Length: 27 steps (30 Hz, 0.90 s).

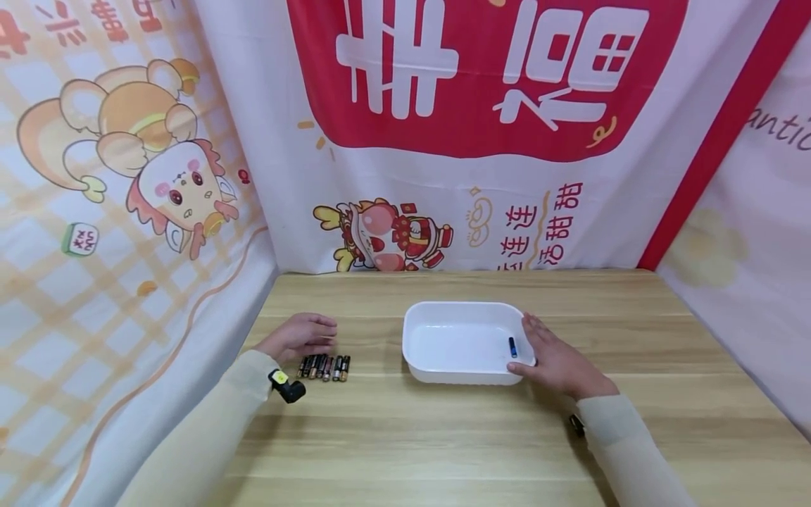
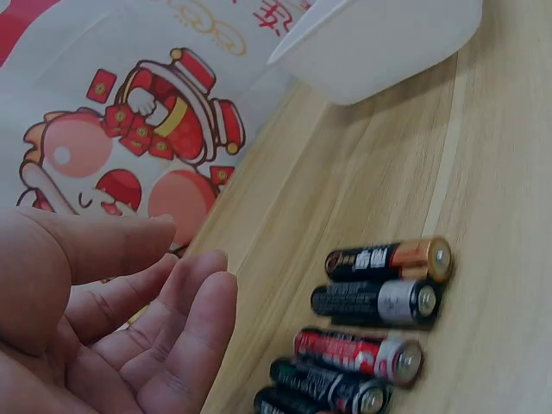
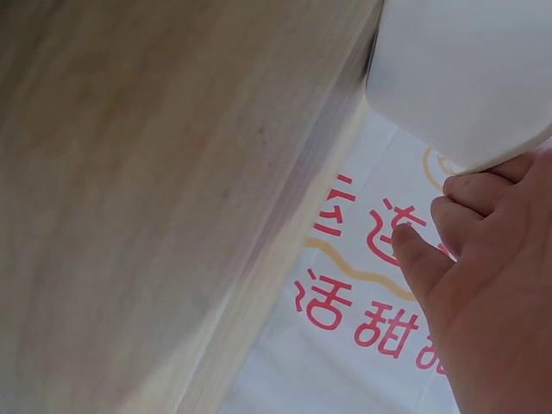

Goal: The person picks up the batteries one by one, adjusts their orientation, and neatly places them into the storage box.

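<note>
In the head view, a white plastic tub [image 1: 469, 379] stands on the table, a single dark battery with a blue end [image 1: 512, 347] lying inside near its right wall. My right hand [image 1: 560, 362] grips the tub's right end, thumb over the front corner of the rim and fingers along the outer side. A row of several batteries [image 1: 325, 367] lies side by side at the left. Just behind this row is my left hand [image 1: 303, 334], fingers loosely bent and holding nothing. The left wrist view shows a black-and-copper battery [image 2: 388, 260] and a red-and-silver battery [image 2: 358, 354] among them.
The wooden table [image 1: 405, 436] backs onto a printed cloth [image 1: 481, 141]. Another printed cloth [image 1: 127, 296] hangs along the left side, and a pale cloth [image 1: 754, 282] along the right. A black wrist camera [image 1: 288, 389] sits on the left sleeve.
</note>
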Each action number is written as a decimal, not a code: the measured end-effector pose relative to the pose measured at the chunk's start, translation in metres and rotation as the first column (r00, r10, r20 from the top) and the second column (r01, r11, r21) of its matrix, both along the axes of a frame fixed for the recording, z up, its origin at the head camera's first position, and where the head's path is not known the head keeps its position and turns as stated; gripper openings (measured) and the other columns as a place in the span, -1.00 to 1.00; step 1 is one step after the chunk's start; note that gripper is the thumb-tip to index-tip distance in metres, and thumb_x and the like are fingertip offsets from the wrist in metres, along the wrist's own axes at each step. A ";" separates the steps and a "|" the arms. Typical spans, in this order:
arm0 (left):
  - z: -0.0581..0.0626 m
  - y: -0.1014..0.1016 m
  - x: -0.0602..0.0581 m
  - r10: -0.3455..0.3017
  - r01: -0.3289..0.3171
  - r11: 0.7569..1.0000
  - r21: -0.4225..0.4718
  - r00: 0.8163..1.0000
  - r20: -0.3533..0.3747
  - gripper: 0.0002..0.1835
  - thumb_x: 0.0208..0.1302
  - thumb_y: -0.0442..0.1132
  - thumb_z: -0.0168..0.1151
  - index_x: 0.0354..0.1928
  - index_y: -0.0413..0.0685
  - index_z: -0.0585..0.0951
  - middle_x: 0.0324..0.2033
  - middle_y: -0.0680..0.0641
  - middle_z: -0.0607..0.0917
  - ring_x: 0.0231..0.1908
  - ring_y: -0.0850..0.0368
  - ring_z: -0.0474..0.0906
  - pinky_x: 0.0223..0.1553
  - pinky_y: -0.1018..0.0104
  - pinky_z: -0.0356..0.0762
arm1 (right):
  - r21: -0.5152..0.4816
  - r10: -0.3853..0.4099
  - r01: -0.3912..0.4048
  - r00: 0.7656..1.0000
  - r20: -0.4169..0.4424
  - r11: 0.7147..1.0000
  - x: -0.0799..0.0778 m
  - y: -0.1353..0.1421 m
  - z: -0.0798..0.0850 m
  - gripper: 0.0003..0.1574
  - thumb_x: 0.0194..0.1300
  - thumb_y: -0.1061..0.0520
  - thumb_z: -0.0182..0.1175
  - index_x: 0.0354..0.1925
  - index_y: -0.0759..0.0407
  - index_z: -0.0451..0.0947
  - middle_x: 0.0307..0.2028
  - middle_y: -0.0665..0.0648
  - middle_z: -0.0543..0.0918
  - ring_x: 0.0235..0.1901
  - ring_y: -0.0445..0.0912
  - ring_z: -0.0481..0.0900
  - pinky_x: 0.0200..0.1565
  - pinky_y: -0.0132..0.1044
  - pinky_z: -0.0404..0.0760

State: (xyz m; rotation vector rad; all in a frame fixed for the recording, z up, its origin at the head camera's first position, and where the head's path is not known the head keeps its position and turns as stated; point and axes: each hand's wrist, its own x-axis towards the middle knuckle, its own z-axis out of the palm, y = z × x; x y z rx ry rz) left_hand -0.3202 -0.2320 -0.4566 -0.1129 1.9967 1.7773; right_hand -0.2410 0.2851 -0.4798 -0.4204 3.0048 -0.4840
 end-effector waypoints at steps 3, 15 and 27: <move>-0.001 -0.011 0.002 0.013 -0.013 1.000 0.001 1.000 -0.005 -0.51 0.36 -0.41 0.15 0.25 -0.49 0.30 0.04 -0.38 0.55 -0.02 -0.20 0.59 0.04 0.08 0.59 | -0.001 0.005 -0.005 1.000 0.001 1.000 0.001 0.001 -0.001 0.38 0.15 -0.61 0.01 0.54 0.15 -0.27 0.54 0.11 -0.24 0.48 0.11 -0.23 0.38 0.18 0.02; -0.013 -0.051 0.014 0.030 -0.031 0.996 -0.083 0.999 -0.021 -0.51 0.37 -0.37 0.17 0.24 -0.49 0.31 -0.11 -0.29 0.66 -0.21 0.04 0.66 -0.14 0.22 0.68 | -0.017 0.002 -0.002 1.000 0.009 1.000 0.004 -0.003 0.000 0.37 0.17 -0.58 0.03 0.53 0.16 -0.29 0.53 0.14 -0.23 0.48 0.12 -0.23 0.38 0.18 0.01; -0.022 -0.068 0.028 0.054 -0.049 0.994 -0.102 0.998 0.044 -0.62 0.36 -0.41 0.14 0.14 -0.46 0.37 -0.24 -0.18 0.70 -0.28 0.03 0.67 -0.15 0.18 0.69 | -0.011 0.011 -0.011 1.000 -0.001 1.000 0.000 0.000 -0.001 0.36 0.19 -0.57 0.04 0.53 0.17 -0.29 0.53 0.15 -0.23 0.48 0.14 -0.23 0.38 0.19 0.01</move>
